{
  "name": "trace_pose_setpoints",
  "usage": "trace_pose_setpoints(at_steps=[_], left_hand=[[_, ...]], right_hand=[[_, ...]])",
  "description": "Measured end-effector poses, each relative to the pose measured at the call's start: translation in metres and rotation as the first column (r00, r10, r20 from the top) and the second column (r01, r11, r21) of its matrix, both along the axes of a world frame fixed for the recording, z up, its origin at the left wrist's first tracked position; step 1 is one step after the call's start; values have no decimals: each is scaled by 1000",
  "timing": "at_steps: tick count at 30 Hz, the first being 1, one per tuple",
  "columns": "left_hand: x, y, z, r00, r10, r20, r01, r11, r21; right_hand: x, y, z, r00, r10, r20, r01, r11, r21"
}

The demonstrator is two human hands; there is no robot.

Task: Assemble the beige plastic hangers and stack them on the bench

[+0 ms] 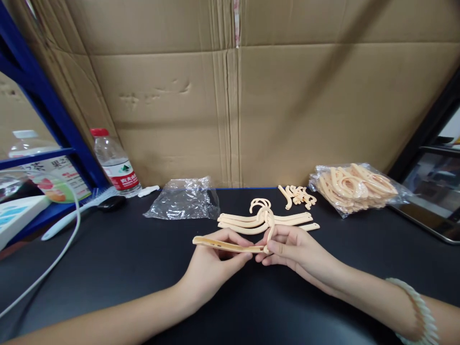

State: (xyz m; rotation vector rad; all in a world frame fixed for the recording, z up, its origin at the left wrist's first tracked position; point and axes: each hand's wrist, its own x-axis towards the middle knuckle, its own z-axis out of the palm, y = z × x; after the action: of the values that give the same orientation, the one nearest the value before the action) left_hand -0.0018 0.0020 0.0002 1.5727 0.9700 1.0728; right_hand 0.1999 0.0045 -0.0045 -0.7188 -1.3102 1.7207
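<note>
My left hand [213,263] is closed on a cream plastic hanger arm [223,245], thumb below and fingers behind it. At the arm's right end my right hand [298,244] pinches a curved hanger hook [270,232]. The hook's foot meets the arm there; whether the two are joined I cannot tell. Just behind my hands lie several cream hangers [244,224], stacked with their hooks overlapping. Farther back is a small pile of loose cream hanger parts [300,195].
A clear bag [341,187] full of hanger parts lies at the back right, near a tablet-like device [431,191]. A crumpled clear bag [183,199], a red-capped bottle [117,165] and a white cable [68,239] are to the left. Cardboard [161,96] walls the back.
</note>
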Motion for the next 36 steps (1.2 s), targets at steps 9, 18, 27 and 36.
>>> trace_pose_setpoints(at_steps=[9,18,27,36], left_hand=[[-1,-3,2,997,6,-74,-1,998,64],[2,-8,0,1000,9,-22,-8,1000,22],[6,-10,0,996,16,84,-11,998,-66],[9,-9,3,994,3,112,8,995,-101]], right_hand=[[1,0,2,1000,23,-9,-23,999,-23],[-3,-4,3,996,-69,52,62,990,129],[-7,-7,6,979,-173,103,149,966,211],[-10,-8,4,971,-220,88,201,961,187]])
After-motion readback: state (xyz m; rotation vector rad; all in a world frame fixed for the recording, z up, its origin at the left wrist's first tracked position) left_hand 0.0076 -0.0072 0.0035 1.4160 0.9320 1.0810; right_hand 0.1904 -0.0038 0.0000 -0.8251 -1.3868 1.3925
